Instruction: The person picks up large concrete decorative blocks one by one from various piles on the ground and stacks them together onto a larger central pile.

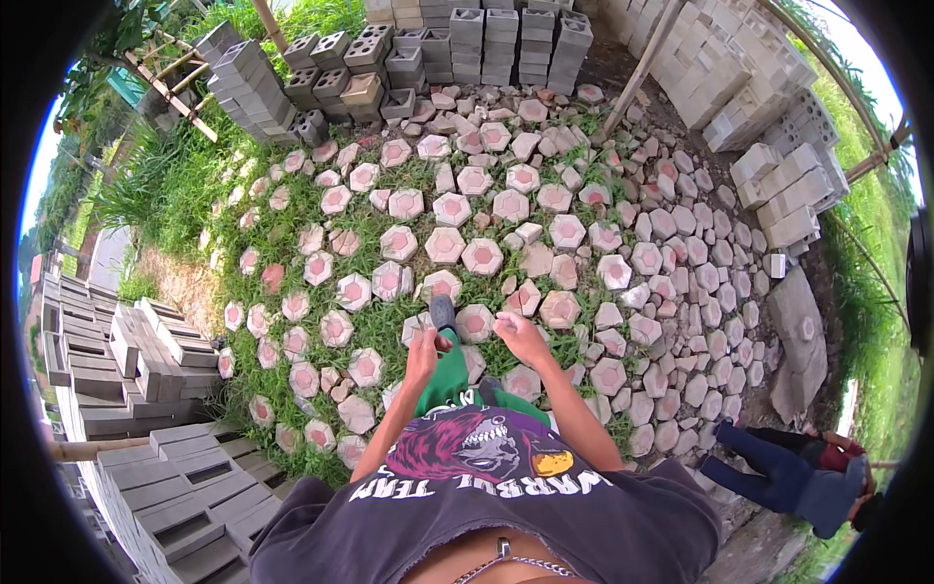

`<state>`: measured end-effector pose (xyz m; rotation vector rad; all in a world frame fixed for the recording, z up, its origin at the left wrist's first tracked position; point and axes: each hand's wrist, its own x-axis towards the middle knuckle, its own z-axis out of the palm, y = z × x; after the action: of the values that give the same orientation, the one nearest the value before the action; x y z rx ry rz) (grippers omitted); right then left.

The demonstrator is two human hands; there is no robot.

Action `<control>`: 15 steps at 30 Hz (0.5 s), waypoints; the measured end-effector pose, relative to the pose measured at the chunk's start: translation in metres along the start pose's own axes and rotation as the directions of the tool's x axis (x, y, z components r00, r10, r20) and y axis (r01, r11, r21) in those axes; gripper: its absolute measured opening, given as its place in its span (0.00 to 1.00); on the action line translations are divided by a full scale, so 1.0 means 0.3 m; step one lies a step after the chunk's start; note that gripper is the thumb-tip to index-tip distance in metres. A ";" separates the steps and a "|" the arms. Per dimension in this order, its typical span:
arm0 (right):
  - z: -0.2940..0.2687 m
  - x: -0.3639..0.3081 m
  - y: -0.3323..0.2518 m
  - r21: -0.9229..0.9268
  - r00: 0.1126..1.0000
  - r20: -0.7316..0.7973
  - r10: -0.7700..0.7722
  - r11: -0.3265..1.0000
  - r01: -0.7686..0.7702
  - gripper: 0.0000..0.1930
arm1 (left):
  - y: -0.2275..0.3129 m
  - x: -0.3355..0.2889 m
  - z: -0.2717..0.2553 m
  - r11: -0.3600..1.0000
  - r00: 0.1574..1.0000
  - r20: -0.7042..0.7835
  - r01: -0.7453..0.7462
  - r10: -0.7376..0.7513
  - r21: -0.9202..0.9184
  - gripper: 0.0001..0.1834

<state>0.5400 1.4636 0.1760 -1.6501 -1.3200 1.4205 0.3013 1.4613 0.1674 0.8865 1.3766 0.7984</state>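
My left hand is held in front of my body, its fingers curled together near the thumb. What it holds, if anything, is hidden. A short way to the right, my right hand makes a loose fist, with nothing showing in it. Both hands hang apart above hexagonal paving blocks, which are pale with reddish centres and spread over the grass. Between the hands, a dark shoe and a green trouser leg reach forward. Neither hand touches a block.
Grey hollow concrete blocks stand stacked at the back, with more pale stacks at the right. Long grey blocks are piled at the left. A leaning post rises at the back right. Another person is at the lower right.
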 end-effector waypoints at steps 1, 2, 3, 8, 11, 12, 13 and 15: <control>-0.013 0.073 -0.015 0.005 1.000 -0.021 0.005 1.000 -0.005 0.25 | 0.037 0.074 0.007 1.000 0.999 0.036 0.027 -0.027 0.010 0.25; -0.025 0.144 -0.030 0.010 0.999 -0.043 0.011 1.000 -0.010 0.25 | 0.082 0.167 0.009 1.000 0.999 0.049 0.024 -0.025 0.015 0.25; -0.051 0.303 -0.006 0.005 0.996 -0.091 -0.018 1.000 0.018 0.25 | 0.155 0.335 0.021 0.999 0.993 0.111 -0.036 0.038 -0.023 0.26; -0.130 0.702 -0.137 0.001 0.984 -0.167 0.060 0.998 -0.061 0.24 | 0.428 0.889 -0.044 0.984 0.962 0.212 -0.176 0.173 -0.005 0.28; -0.196 0.880 -0.186 0.071 0.969 -0.233 0.083 0.995 -0.069 0.23 | 0.621 1.132 -0.035 0.974 0.956 0.219 -0.214 0.194 0.072 0.33; -0.224 0.926 -0.225 0.072 0.966 -0.242 0.085 0.995 -0.070 0.23 | 0.707 1.187 -0.025 0.970 0.959 0.207 -0.219 0.193 0.106 0.35; -0.235 0.967 -0.262 0.169 0.961 -0.256 0.104 0.984 -0.062 0.23 | 0.748 1.257 -0.028 0.970 0.959 0.210 -0.215 0.188 0.114 0.35; -0.268 1.057 -0.308 0.251 0.951 -0.271 0.149 0.965 -0.080 0.23 | 0.804 1.386 -0.016 0.965 0.956 0.223 -0.225 0.192 0.134 0.40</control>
<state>0.5696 1.8020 0.1619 -1.7149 -0.8678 1.2871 0.3245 1.9411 0.1872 1.2210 1.1850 0.7388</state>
